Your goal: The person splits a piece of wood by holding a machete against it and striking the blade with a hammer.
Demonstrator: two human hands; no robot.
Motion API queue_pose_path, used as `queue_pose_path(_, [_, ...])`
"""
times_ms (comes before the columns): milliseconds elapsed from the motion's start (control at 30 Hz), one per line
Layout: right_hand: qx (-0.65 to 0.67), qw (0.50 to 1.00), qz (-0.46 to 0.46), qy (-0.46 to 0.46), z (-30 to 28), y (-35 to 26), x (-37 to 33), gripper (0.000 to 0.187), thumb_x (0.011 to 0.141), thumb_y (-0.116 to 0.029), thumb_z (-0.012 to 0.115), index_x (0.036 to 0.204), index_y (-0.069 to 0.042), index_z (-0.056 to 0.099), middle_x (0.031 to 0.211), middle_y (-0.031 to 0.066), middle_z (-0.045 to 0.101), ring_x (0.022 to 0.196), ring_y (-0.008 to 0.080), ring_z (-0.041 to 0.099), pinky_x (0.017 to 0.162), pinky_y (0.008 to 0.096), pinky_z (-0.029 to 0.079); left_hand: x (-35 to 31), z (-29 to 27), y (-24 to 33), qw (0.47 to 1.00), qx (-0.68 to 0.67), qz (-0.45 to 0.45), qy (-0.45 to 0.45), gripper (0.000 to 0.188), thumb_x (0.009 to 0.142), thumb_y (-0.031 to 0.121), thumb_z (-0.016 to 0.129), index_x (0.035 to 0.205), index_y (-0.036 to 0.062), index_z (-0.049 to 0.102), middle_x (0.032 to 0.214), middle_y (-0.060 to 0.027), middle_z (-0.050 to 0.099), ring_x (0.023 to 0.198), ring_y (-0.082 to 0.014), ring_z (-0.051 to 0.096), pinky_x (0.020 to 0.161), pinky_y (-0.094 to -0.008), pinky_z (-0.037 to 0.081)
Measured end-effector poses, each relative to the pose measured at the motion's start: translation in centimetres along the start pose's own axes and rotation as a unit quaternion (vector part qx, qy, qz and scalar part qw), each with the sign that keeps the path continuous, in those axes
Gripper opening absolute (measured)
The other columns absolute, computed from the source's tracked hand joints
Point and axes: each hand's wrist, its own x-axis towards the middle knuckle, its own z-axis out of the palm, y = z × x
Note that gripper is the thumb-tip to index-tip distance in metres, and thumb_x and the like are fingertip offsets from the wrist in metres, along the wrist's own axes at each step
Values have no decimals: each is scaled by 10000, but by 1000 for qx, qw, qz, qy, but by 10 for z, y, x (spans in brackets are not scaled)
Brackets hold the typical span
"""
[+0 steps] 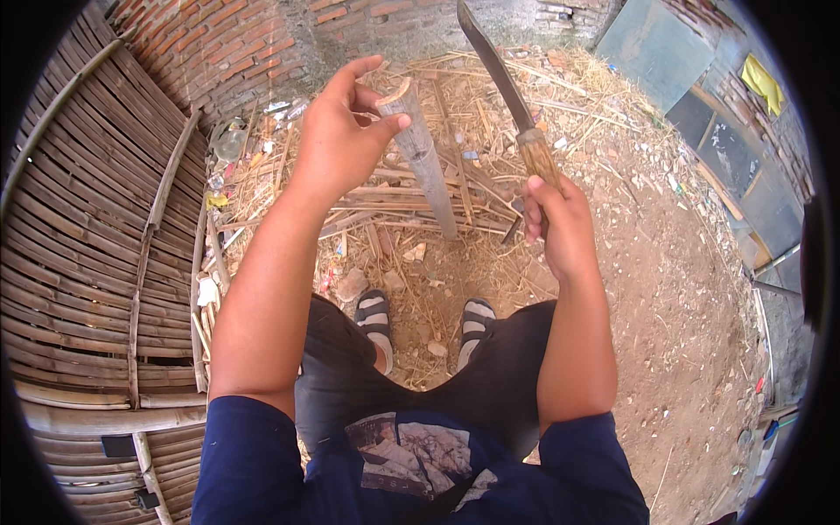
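A grey, split length of bamboo (424,166) stands almost upright in front of me, its lower end down on the littered ground. My left hand (343,136) grips it near the top, the thumb on the near face and the index finger raised beside the pale cut end; the other fingers are partly hidden. To the right, my right hand (560,219) is closed around the wooden handle of a machete (500,74). The long dark blade points up and away, apart from the bamboo.
Bamboo strips and straw (385,206) litter the ground beyond my feet. A slatted bamboo panel (79,254) fills the left side. Behind stands a brick wall (210,52). Grey boards (656,52) and a yellow cloth (763,85) are at the right. Stones (352,285) lie by my sandals.
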Motion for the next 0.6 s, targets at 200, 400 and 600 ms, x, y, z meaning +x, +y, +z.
queue_pose_path(200, [31, 995, -67, -70, 17, -41, -54, 356, 971, -333, 674, 1089, -3, 612, 688, -15, 515, 550, 55, 475, 476, 237, 408, 25, 12, 3, 998, -55, -9, -19, 793, 799, 15, 841, 1487, 29, 447, 996, -50, 598, 886, -147, 637, 765, -293, 566])
queue_pose_path(400, [-26, 994, -6, -103, 35, -44, -56, 295, 989, -314, 645, 1022, -26, 593, 667, -11, 498, 541, 68, 458, 460, 231, 374, 32, 7, 0, 998, -56, 24, -28, 871, 778, 54, 865, 1506, 1, 390, 1070, -93, 605, 996, -173, 629, 818, -319, 554])
queue_pose_path(600, [-101, 991, -55, -72, 47, -24, -54, 314, 992, -286, 653, 1123, -2, 628, 762, 11, 600, 634, 95, 538, 571, 284, 442, -50, 25, -13, 966, -211, -144, 42, 694, 919, 246, 756, 1444, -22, 390, 1234, -123, 547, 1107, -178, 584, 879, -353, 536])
